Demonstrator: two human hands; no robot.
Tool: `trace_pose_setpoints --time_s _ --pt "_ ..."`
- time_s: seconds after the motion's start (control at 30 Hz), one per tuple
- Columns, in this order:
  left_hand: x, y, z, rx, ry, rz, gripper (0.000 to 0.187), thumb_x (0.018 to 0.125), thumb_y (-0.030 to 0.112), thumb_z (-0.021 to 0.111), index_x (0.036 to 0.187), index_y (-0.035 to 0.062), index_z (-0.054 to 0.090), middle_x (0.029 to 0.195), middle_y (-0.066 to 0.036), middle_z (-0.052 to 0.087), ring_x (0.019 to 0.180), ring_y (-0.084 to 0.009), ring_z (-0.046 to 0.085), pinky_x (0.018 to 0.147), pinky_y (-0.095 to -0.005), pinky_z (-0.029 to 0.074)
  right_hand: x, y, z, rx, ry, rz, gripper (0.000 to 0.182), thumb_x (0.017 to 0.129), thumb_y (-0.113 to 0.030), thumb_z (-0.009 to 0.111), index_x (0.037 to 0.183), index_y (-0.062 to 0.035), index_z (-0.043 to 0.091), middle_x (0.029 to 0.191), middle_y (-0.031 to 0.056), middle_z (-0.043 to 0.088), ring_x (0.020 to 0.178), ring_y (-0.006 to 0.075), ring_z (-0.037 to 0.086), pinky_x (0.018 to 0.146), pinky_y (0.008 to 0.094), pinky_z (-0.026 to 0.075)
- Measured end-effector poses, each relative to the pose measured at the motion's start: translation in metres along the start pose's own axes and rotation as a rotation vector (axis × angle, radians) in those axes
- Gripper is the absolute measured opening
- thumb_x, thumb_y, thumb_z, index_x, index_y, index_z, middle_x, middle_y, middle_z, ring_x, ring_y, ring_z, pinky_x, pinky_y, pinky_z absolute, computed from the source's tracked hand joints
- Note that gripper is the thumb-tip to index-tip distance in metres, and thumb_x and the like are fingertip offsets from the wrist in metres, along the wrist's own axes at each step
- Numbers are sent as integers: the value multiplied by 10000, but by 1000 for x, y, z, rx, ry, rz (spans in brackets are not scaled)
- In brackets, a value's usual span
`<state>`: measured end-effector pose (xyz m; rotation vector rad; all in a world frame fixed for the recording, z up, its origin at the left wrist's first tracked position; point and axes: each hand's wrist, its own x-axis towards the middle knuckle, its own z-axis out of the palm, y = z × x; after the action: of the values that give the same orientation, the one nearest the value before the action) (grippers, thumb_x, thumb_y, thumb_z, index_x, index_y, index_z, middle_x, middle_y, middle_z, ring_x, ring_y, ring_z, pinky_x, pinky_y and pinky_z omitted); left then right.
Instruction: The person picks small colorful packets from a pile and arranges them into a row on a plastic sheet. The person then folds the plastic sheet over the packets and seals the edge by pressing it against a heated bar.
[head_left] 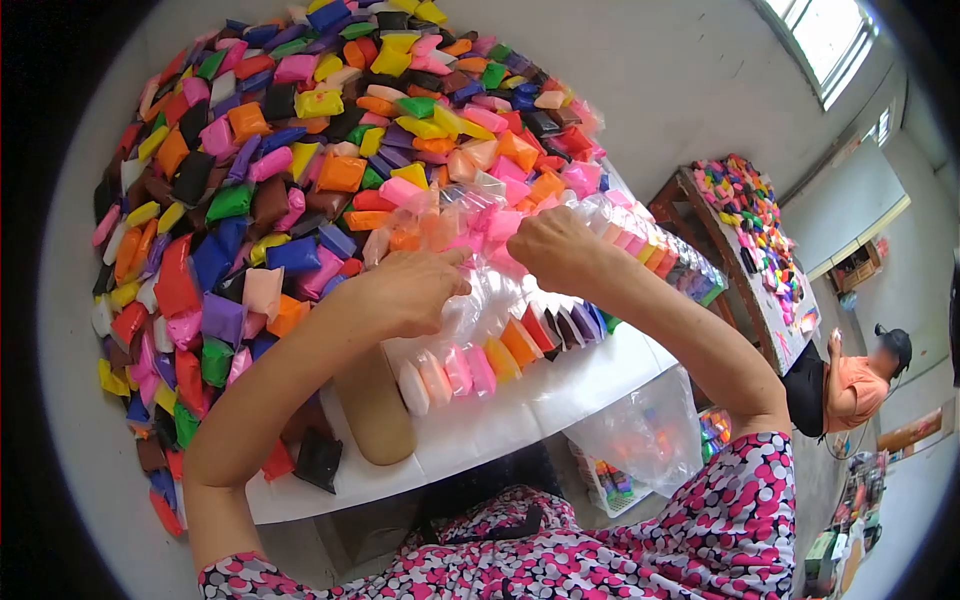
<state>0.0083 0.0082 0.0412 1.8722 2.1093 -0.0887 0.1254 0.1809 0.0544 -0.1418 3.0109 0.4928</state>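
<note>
In the middle of the frame, a clear plastic bag spreads between the two hands, just above the table. The right hand is curled into a fist on the bag's right side, gripping its film. The left hand has its fingers bent against the film on the other side; whether they pinch it, I cannot tell. Pink packets show through or behind the plastic; which, I cannot tell.

Right of centre, filled clear bags hold coloured packets in rows. At lower right, below the table, a white crate contains more packets, with a large transparent sheet of plastic hanging beside and partly over it.

A curved row of packets, white through pink, orange and dark to green, stands below the hands. Between it and the table's front edge runs a strip of white surface, with a tan round-ended slab at its left. A heap of packets crowds the upper left.
</note>
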Motion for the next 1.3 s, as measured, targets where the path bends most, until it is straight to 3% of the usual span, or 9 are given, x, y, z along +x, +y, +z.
trace_pose_setpoints --time_s 0.1,0.2,0.43,0.53,0.7,0.8,0.9,1.0,1.3 --pt "7 -15 11 -101 13 70 380 804 143 676 1173 52 675 1485 -111 433 1275 -304 513 1017 -453 435 5 3 9 133 -61 -43 133 685 -15 661 805 -59 700 808 130 677 839 317 667 691 409 504" --pt "17 -33 35 -91 169 135 354 776 157 687 1110 38 705 1015 -182 693 979 -327 673 837 -443 537 17 6 26 235 -174 -50 157 699 -28 651 831 -78 721 842 119 693 884 310 666 742 402 504" --pt "11 -25 26 66 36 -18 266 771 183 691 997 46 720 1011 -172 699 952 -344 683 805 -452 549 19 11 22 89 -390 64 205 805 -112 590 959 -46 709 981 151 707 953 314 680 781 424 532" --pt "10 -19 24 130 86 -50 240 766 144 677 978 40 718 1026 -169 692 967 -343 676 842 -448 532 16 6 36 49 -249 32 215 815 -91 564 966 -41 709 999 160 707 980 312 679 791 427 533" --pt "0 -26 29 -13 301 124 285 739 12 616 1010 0 703 1040 -165 680 997 -360 653 923 -451 473 13 13 33 182 -302 69 205 808 -64 549 917 2 709 963 200 702 958 347 682 774 444 540" --pt "-16 -19 11 -198 205 57 342 710 -23 603 1041 -17 687 1069 -152 667 1059 -364 622 940 -452 456 9 15 37 206 -278 77 189 793 -50 556 883 24 706 934 217 699 918 366 686 771 449 543" --pt "-33 -23 17 -134 461 188 327 688 -19 621 1009 -13 683 1042 -125 664 1078 -319 601 959 -412 438 5 17 40 204 -241 88 177 781 -30 564 868 33 704 916 220 699 895 367 689 761 451 545" --pt "-46 -16 12 212 442 111 294 673 -55 626 954 19 665 1018 -102 642 1094 -294 565 1048 -438 338 6 18 37 216 -270 107 166 800 -41 556 835 47 693 873 234 684 895 371 674 775 451 530" --pt "-54 -26 29 309 404 33 88 663 53 656 740 66 695 836 -61 663 977 -237 581 985 -445 318 9 25 49 285 -245 140 183 808 -58 548 833 56 689 878 237 680 894 373 665 787 456 518"
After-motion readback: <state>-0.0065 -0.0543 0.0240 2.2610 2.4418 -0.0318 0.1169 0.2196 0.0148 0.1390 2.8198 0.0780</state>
